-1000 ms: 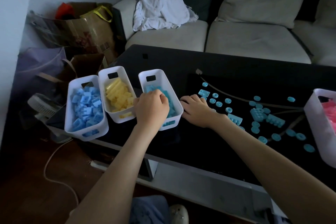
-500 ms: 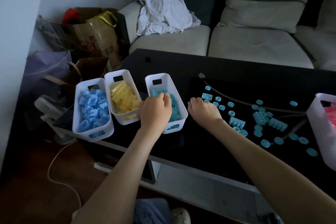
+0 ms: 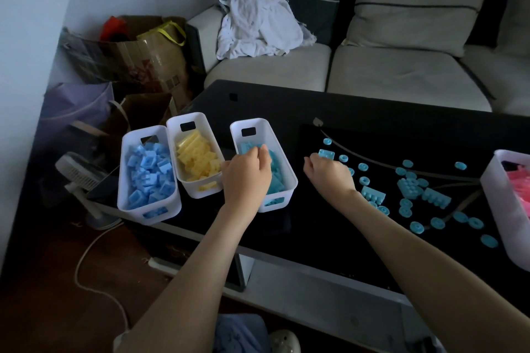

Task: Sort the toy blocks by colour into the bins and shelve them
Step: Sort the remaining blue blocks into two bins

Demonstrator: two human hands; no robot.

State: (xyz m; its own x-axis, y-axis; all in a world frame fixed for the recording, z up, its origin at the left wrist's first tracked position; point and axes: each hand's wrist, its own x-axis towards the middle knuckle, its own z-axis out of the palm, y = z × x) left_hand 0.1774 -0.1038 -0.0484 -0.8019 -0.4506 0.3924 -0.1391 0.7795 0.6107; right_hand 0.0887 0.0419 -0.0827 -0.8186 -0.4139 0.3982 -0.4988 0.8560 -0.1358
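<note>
Three white bins stand at the black table's left end: one with blue blocks (image 3: 149,178), one with yellow blocks (image 3: 198,162), one with cyan blocks (image 3: 279,180). My left hand (image 3: 246,178) hovers over the cyan bin (image 3: 249,123), fingers curled with a cyan piece at the tips. My right hand (image 3: 329,175) rests curled on the table among loose cyan blocks (image 3: 410,189), and what it holds is hidden. A cyan brick (image 3: 326,154) lies just beyond its knuckles. A fourth white bin with pink blocks (image 3: 496,195) sits at the right edge.
A light sofa (image 3: 401,74) with a crumpled white cloth (image 3: 258,26) stands behind the table. Bags and a cardboard box (image 3: 137,60) fill the left corner. A small fan (image 3: 83,180) and a cable (image 3: 94,255) lie on the floor.
My right hand has slid right, away from the cyan bin, toward the loose cyan pieces. My left hand has stayed over the cyan bin.
</note>
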